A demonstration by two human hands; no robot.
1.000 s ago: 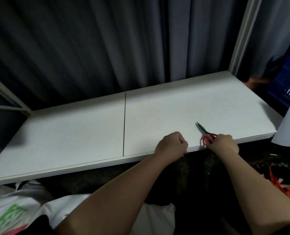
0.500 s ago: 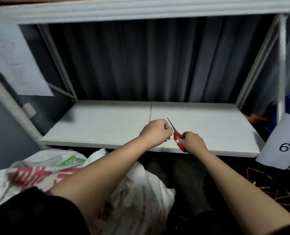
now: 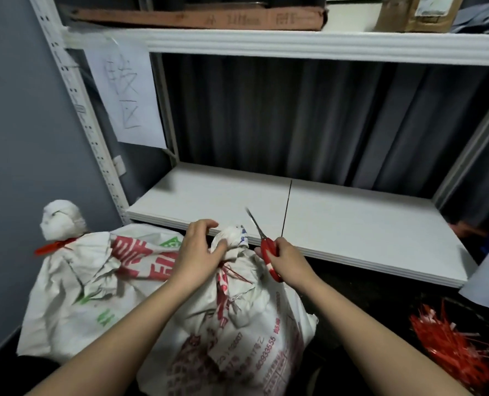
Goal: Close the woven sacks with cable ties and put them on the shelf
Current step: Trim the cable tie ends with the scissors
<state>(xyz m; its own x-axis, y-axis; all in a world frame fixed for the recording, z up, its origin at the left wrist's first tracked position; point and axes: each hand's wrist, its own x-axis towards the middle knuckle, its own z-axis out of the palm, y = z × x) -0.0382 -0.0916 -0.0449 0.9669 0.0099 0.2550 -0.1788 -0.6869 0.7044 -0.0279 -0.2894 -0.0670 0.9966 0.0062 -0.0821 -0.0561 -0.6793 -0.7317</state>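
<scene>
Two tied sacks (image 3: 223, 324); one scissors (image 3: 267, 248)

There are two woven sacks, one near (image 3: 237, 324) and one behind (image 3: 74, 281), one pair of scissors (image 3: 266, 247), two hands, one paper sign (image 3: 123, 95), and one heap of red cable ties (image 3: 448, 347), too many to count.

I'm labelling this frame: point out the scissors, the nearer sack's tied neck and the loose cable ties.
scissors (image 3: 269, 252), head view, red handle.
sack neck (image 3: 233, 238), head view, bunched top.
cable ties (image 3: 448, 347), head view, red pile.
</scene>
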